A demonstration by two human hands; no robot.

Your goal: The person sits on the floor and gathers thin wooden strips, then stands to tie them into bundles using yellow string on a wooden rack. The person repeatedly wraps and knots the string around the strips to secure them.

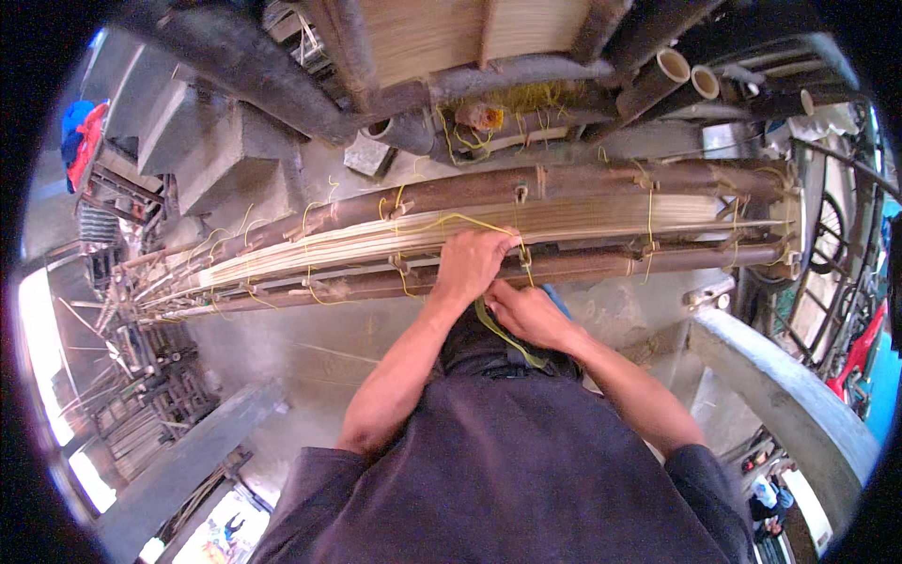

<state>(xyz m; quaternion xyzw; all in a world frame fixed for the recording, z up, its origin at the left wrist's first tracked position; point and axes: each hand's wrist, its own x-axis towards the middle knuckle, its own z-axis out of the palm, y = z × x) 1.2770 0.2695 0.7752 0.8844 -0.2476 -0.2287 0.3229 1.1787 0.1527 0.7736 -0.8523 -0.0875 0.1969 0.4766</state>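
A long frame of two dark bamboo poles (pixel 573 181) lies crosswise before me, with a layer of thin pale strips (pixel 348 242) between them. Yellow cords (pixel 650 218) tie the poles together at intervals. My left hand (pixel 473 263) is closed over the near pole, thumb and finger pinching a loose yellow cord (pixel 443 222) that trails left over the strips. Just below it, my right hand (pixel 534 312) is closed at the upper end of a bundle of yellow-green strips (pixel 507 340) hanging at my waist. Its fingertips are partly hidden.
Beyond the frame stands a bamboo structure with a pale panel (pixel 432 39) and cut bamboo tubes (pixel 669 68). Concrete steps (pixel 246 141) rise at the far left. A grey beam (pixel 780 381) is near right, another (pixel 202 451) near left. A wheel (pixel 829 233) shows at right.
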